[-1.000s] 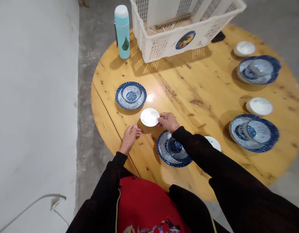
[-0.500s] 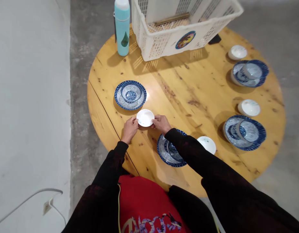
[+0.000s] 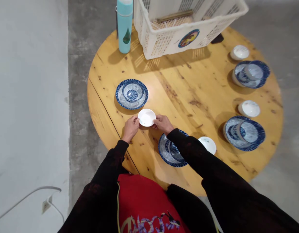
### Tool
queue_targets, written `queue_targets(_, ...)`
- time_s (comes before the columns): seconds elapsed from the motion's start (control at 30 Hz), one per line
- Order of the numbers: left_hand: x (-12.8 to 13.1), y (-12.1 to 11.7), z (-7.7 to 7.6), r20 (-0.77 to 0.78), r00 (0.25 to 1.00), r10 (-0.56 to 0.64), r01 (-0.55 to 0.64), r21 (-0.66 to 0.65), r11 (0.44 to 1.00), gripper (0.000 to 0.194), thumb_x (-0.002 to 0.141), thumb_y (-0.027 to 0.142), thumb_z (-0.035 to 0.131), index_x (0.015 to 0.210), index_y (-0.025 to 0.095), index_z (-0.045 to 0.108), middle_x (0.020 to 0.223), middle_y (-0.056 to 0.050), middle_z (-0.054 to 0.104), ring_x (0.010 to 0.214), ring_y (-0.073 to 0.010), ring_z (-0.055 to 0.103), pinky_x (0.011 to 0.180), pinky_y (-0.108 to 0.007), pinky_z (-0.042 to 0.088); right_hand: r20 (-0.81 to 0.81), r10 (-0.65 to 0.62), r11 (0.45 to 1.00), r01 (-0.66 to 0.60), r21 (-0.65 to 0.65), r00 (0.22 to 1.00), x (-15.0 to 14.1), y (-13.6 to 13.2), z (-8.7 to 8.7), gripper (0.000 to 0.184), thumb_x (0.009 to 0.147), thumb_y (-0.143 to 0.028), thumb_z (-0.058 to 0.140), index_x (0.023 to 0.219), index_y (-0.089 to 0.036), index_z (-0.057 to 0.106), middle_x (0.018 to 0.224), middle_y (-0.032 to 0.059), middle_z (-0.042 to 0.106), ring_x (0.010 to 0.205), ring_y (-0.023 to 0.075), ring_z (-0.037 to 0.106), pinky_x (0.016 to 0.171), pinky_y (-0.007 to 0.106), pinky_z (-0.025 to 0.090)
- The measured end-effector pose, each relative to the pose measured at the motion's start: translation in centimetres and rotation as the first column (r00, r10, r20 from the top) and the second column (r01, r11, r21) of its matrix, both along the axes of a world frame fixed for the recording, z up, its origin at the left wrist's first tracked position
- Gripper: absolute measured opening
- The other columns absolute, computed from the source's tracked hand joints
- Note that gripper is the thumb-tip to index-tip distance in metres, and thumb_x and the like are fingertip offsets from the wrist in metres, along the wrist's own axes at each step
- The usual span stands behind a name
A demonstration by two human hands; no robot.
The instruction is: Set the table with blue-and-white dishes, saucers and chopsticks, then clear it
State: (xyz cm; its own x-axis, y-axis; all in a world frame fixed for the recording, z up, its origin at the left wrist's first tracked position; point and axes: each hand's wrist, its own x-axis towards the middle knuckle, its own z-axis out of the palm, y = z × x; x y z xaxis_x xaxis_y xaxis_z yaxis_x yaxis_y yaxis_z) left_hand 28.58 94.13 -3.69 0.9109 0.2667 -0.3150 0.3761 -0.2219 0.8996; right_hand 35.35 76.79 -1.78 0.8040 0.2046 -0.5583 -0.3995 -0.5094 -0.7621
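A small white dish (image 3: 146, 117) is held at its two sides, between my hands. My left hand (image 3: 131, 128) pinches its left rim, and my right hand (image 3: 163, 124) grips the right rim. Just beyond it lies a blue-and-white plate (image 3: 120, 98) with a small patterned bowl (image 3: 132, 93) on it. Partly under my right forearm is another blue-and-white plate (image 3: 165, 154), also with a small bowl (image 3: 175, 152) on it. A second white dish (image 3: 207, 144) shows past that forearm, its near edge covered by the sleeve.
Blue-rimmed bowls (image 3: 244, 133) and white bowls (image 3: 249, 108) stand along the right side of the round wooden table (image 3: 178, 84). At the far edge are a white plastic crate (image 3: 164, 42), a light-blue bottle (image 3: 124, 30) and a dark flat object (image 3: 217, 38).
My left hand has come up to the white dish and taken its left rim. The dish moved slightly left in my right hand, then stayed nearly still over the last half second.
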Motion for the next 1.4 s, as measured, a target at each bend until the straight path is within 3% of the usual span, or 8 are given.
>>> queue_targets(0.53,-0.1,0.0,-0.3,-0.002,1.0,-0.018,0.018,0.003,1.0,0.027,0.09,0.029,0.051,0.105,0.019,0.072,0.098,-0.008,0.076,0.09,-0.0214,0.07,0.082,-0.032,0.056,-0.001,-0.02,1.0,0.02,-0.001,1.0,0.0,-0.2,-0.1,0.021,0.07,-0.008,0.052,0.087,-0.013,0.064,0.052,-0.0013,0.062,0.052,0.0175,0.064,0.049,0.023,0.049)
queue_targets(0.7,-0.1,-0.1,0.0,0.006,1.0,-0.025,0.025,0.009,1.0,0.027,0.091,0.028,0.051,0.106,0.02,0.071,0.096,-0.008,0.076,0.09,-0.0212,0.07,0.081,-0.032,0.056,0.056,0.049,0.997,-0.046,-0.054,0.997,0.1,-0.3,-0.3,0.018,0.076,-0.014,0.053,0.09,-0.013,0.065,0.051,-0.0018,0.063,0.05,0.0169,0.063,0.05,0.023,0.049)
queue_targets(0.87,-0.6,0.6,0.9,-0.006,1.0,-0.002,0.002,0.064,0.998,0.024,0.091,0.03,0.052,0.103,0.019,0.069,0.093,-0.008,0.075,0.088,-0.0209,0.071,0.081,-0.032,0.055,0.188,0.136,0.982,-0.108,-0.155,0.973,0.2,-1.4,0.7,0.029,0.082,-0.021,0.054,0.108,-0.011,0.065,0.061,0.0015,0.069,0.057,0.0178,0.068,0.06,0.026,0.053)
queue_targets(1.03,-2.4,2.0,1.7,-0.005,1.0,0.019,-0.018,0.081,0.997,0.023,0.09,0.031,0.051,0.102,0.018,0.065,0.089,-0.008,0.073,0.083,-0.0193,0.071,0.08,-0.032,0.055,0.36,0.084,0.977,-0.005,-0.214,0.929,-1.2,-4.4,2.6,0.035,0.083,-0.026,0.052,0.114,-0.013,0.064,0.078,0.0064,0.076,0.066,0.0203,0.071,0.069,0.032,0.056)
queue_targets(1.13,-4.2,2.3,2.0,-0.01,1.0,0.01,-0.009,0.077,0.997,0.023,0.09,0.033,0.051,0.101,0.017,0.064,0.087,-0.008,0.072,0.081,-0.0184,0.071,0.078,-0.031,0.056,0.381,0.04,0.974,0.05,-0.223,0.924,-3.4,-6.8,3.3,0.035,0.085,-0.03,0.05,0.111,-0.014,0.065,0.081,0.008,0.076,0.067,0.0216,0.072,0.072,0.035,0.057)
queue_targets(1.3,-7.6,1.3,2.3,-0.06,0.998,-0.005,0.009,0.066,0.998,0.025,0.091,0.034,0.051,0.102,0.017,0.064,0.087,-0.007,0.073,0.08,-0.0177,0.071,0.075,-0.029,0.056,0.522,-0.011,0.97,0.135,-0.2,0.853,-7.1,-10.0,3.9,0.032,0.086,-0.037,0.053,0.106,-0.017,0.068,0.089,0.0104,0.077,0.081,0.0264,0.074,0.078,0.04,0.058)
queue_targets(1.4,-8.8,0.3,2.1,-0.082,0.996,-0.036,0.041,0.055,0.998,0.025,0.091,0.035,0.05,0.1,0.017,0.064,0.085,-0.006,0.072,0.077,-0.0168,0.071,0.074,-0.029,0.056,0.607,-0.003,0.962,0.169,-0.216,0.795,-7.6,-10.1,4.3,0.031,0.088,-0.038,0.052,0.104,-0.018,0.069,0.091,0.011,0.077,0.084,0.0267,0.074,0.081,0.041,0.057)
